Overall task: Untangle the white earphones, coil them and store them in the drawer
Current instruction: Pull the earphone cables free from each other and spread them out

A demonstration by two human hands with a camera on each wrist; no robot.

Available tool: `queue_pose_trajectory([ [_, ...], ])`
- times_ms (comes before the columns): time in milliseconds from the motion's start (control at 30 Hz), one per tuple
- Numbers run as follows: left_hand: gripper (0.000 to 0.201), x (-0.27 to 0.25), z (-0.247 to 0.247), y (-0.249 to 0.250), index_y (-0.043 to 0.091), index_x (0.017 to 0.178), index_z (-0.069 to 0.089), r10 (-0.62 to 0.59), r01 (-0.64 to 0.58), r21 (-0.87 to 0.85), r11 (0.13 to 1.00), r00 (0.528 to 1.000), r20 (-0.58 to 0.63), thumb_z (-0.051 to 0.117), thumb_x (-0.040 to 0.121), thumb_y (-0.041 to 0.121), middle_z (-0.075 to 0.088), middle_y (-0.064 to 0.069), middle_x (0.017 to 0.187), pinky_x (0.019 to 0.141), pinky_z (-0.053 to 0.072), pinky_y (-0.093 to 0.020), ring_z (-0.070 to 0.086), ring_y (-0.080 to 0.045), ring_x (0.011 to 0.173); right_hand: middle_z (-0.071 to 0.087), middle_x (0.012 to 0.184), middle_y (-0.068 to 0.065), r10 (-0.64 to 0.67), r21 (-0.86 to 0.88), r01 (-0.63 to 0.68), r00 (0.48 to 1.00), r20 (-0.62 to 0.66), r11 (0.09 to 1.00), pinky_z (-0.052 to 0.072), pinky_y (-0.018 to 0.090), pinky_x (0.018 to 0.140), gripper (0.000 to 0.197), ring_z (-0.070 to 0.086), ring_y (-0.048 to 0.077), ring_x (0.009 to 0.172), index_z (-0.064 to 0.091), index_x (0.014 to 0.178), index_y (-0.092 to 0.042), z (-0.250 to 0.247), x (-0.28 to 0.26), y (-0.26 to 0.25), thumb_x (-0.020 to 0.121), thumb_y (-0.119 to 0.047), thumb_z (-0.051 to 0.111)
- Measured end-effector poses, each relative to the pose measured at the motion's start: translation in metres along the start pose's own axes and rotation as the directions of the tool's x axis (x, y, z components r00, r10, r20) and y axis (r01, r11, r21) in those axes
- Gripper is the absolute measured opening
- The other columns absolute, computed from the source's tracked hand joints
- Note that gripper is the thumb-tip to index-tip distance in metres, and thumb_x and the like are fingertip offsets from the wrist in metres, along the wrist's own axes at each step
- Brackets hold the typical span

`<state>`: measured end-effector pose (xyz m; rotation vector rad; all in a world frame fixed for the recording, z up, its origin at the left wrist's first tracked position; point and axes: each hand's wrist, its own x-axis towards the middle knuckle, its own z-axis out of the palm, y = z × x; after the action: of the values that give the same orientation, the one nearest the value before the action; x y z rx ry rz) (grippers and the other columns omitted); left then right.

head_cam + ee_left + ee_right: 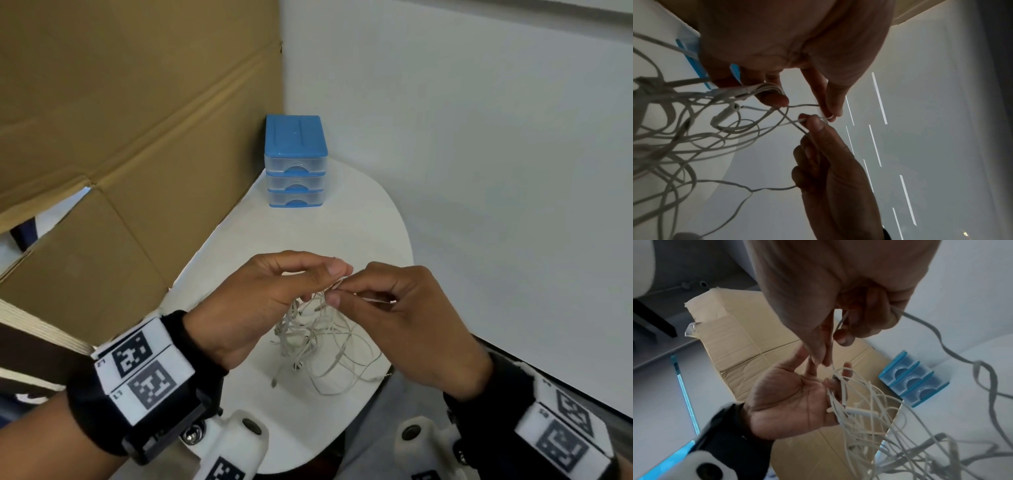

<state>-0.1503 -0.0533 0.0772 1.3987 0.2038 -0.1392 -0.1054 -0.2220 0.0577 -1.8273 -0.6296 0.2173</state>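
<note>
Both hands, left (260,301) and right (407,322), pinched strands of the tangled earphones (318,346) over the table (308,233); I'd untangled little, coiling and drawer (295,168) remained.

Earphones (318,342) white; drawer unit (295,161) blue top, clear drawers; table (342,226) white; cardboard (120,120) brown.

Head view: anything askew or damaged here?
Only the white earphones: a knotted cable heap, pinched by left hand and right hand above the table. Drawer unit upright, shut. No damage visible.
</note>
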Motion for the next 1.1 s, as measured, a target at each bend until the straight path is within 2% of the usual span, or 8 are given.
queue_pose_trajectory([
  [167,0.036,0.002,-0.004,-0.004,0.021,0.086,0.079,0.051,-0.055,0.104,0.993,0.998,0.039,0.085,0.054,0.036,0.068,0.006,0.098,0.073,0.047,-0.012,0.064,-0.005,0.088,0.059,0.050,-0.003,0.151,0.274,-0.162,0.987,0.058,0.948,0.034,0.012,0.050,0.009,0.044,0.002,0.049,0.076,0.078,-0.006,-0.013,0.002,-0.014,0.085,-0.009,0.070],
  [233,0.033,0.003,-0.006,-0.008,0.022,0.081,0.080,0.061,-0.067,0.162,0.985,0.997,0.041,0.084,0.051,0.034,0.061,0.009,0.098,0.076,0.046,-0.019,0.060,-0.007,0.082,0.044,0.046,-0.012,0.247,0.359,-0.253,0.967,0.062,0.898,0.024,0.017,0.045,0.008,0.031,0.005,0.045,0.076,0.076,-0.011,-0.017,0.005,-0.016,0.083,-0.013,0.071],
  [333,0.024,0.005,-0.004,-0.018,0.027,0.076,0.080,0.125,-0.131,0.396,0.909,0.991,0.043,0.081,0.056,0.040,0.061,0.004,0.104,0.077,0.048,-0.028,0.053,-0.029,0.080,0.029,0.058,-0.001,0.280,0.438,-0.271,0.959,0.046,0.857,0.017,0.025,0.047,0.019,0.019,0.014,0.054,0.076,0.077,-0.013,-0.023,0.007,-0.016,0.069,-0.030,0.074],
  [500,0.031,0.006,-0.004,-0.013,0.008,0.084,0.078,0.006,-0.008,0.121,0.993,1.000,0.017,0.083,0.064,0.032,0.063,0.004,0.084,0.080,0.042,-0.024,0.056,-0.009,0.081,0.056,0.046,-0.010,0.176,0.314,-0.182,0.983,0.048,0.932,0.038,0.007,0.051,0.014,0.049,-0.001,0.045,0.074,0.086,-0.002,-0.022,0.007,-0.014,0.081,-0.015,0.072],
  [633,0.013,0.001,-0.005,-0.002,0.025,0.076,0.079,-0.026,0.026,-0.007,1.000,0.998,0.061,0.079,0.066,0.034,0.069,0.013,0.075,0.075,0.045,-0.021,0.058,0.000,0.066,0.071,0.088,0.013,0.116,0.089,-0.126,0.987,0.114,0.988,0.052,0.047,0.079,0.017,0.063,0.037,0.082,0.079,0.087,-0.018,-0.008,0.003,-0.002,0.072,-0.025,0.085],
  [700,0.017,-0.001,-0.002,-0.001,0.025,0.075,0.079,-0.001,0.003,-0.028,1.000,0.998,0.067,0.075,0.062,0.035,0.071,0.013,0.075,0.067,0.049,-0.014,0.061,0.003,0.065,0.068,0.085,0.012,0.093,0.061,-0.099,0.991,0.092,0.993,0.052,0.052,0.079,0.012,0.062,0.040,0.083,0.080,0.085,-0.018,-0.005,0.003,0.003,0.074,-0.022,0.083],
  [900,0.027,0.005,-0.007,-0.011,0.022,0.080,0.079,0.054,-0.058,0.072,0.996,0.997,0.057,0.089,0.059,0.034,0.070,0.011,0.091,0.073,0.047,-0.012,0.063,0.000,0.085,0.063,0.060,-0.009,0.036,0.341,-0.063,0.996,0.084,0.938,0.040,0.008,0.055,0.007,0.053,0.000,0.053,0.075,0.087,0.001,-0.015,0.007,-0.005,0.081,0.001,0.070],
  [1100,0.036,0.010,-0.004,-0.024,0.010,0.080,0.079,0.083,-0.076,0.230,0.970,0.996,-0.022,0.081,0.056,0.037,0.059,0.001,0.096,0.075,0.044,-0.018,0.052,-0.016,0.084,0.060,0.056,-0.010,0.090,0.418,-0.095,0.995,0.032,0.904,0.035,0.008,0.045,0.017,0.048,0.001,0.043,0.073,0.086,0.002,-0.021,0.011,-0.010,0.077,-0.012,0.070],
])
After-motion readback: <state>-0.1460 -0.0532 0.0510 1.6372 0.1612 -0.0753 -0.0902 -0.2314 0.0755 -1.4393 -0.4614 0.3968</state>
